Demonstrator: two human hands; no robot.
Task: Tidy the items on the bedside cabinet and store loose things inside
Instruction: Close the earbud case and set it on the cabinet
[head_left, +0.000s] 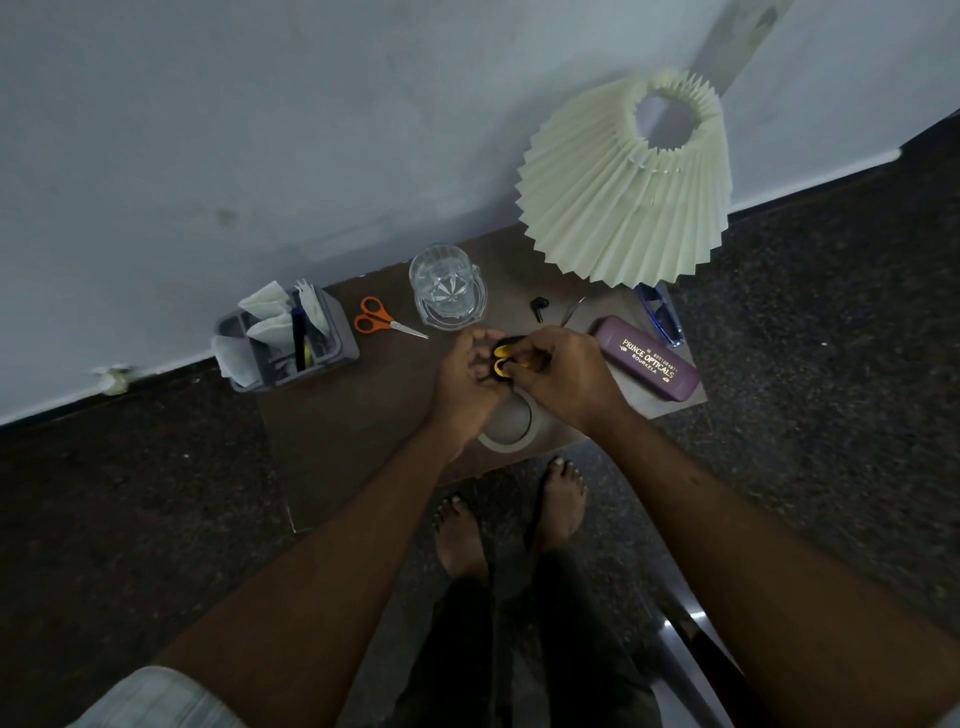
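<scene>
- Black-and-yellow case (505, 358): held over the middle of the cabinet (363, 426), gripped by both hands.
- The left hand (465, 376) curls its fingers round it; the right hand (563, 379) pinches its yellow part.
- From the case: earbud (538, 304) at 1 o'clock, glass (449, 296) at 11, scissors (387, 321) at 10, tape roll (496, 445) at 6, purple box (644, 361) at 3.

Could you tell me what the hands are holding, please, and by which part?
A small black-and-yellow object, between both hands: the left hand grips its left side, the right hand pinches its yellow right edge. What it is cannot be told.
</scene>
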